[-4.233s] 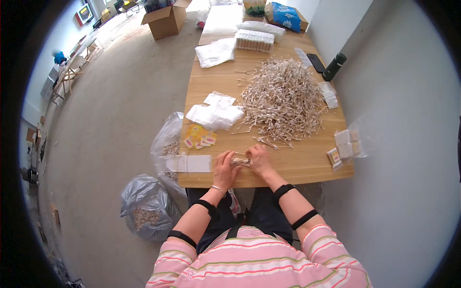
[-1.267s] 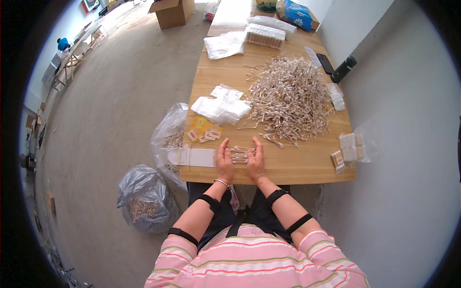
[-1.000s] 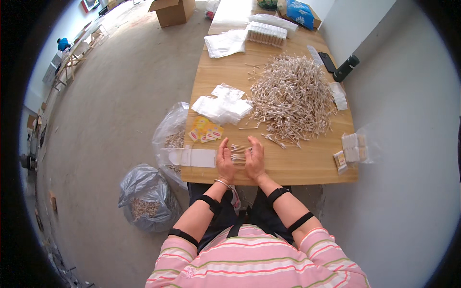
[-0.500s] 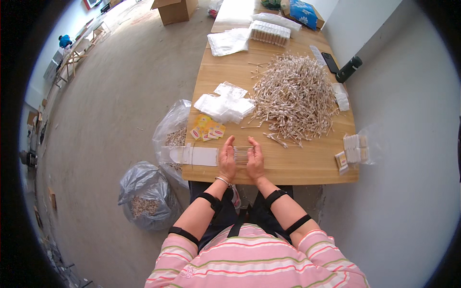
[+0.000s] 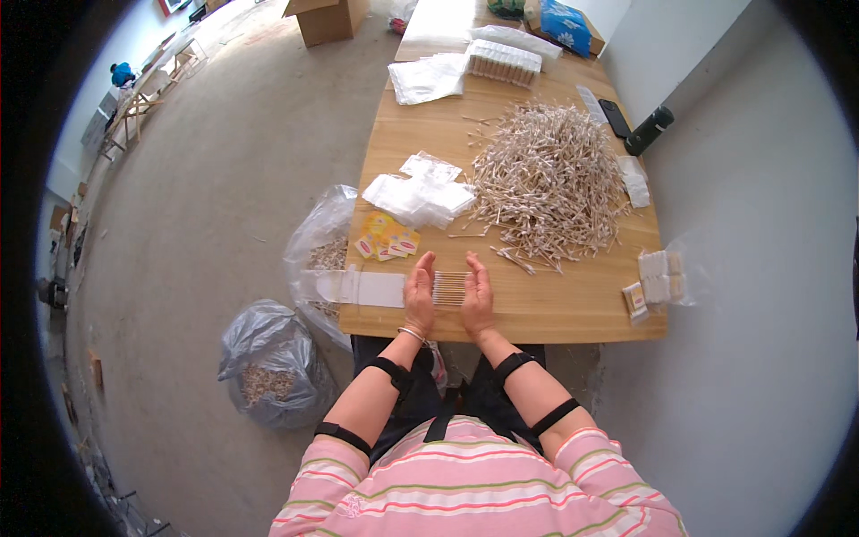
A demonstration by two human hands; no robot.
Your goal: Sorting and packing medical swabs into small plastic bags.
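Observation:
A flat row of cotton swabs (image 5: 450, 288) lies side by side on the wooden table (image 5: 555, 313) near its front edge. My left hand (image 5: 419, 294) stands on edge at the row's left end, fingers stretched out. Facing it at the other end is my right hand (image 5: 477, 295), fingers also straight, so the swabs span the gap between my palms. Both hands are open; neither wraps round anything. Left of my left hand lies a white rectangular card or tray (image 5: 380, 290) with a clear sleeve. Beyond my hands rises a big heap of loose cotton swabs (image 5: 555, 183).
Small clear plastic bags (image 5: 416, 199) and yellow cards (image 5: 386, 238) lie at the left. Wrapped swab packs (image 5: 660, 279) sit at the right edge. A dark bottle (image 5: 650, 131) and phone (image 5: 615, 118) stand by the wall. A grey bag (image 5: 268, 349) is on the floor.
My hands have spread slightly apart, the left one shifting a little to the left, and more of the swab row shows between them.

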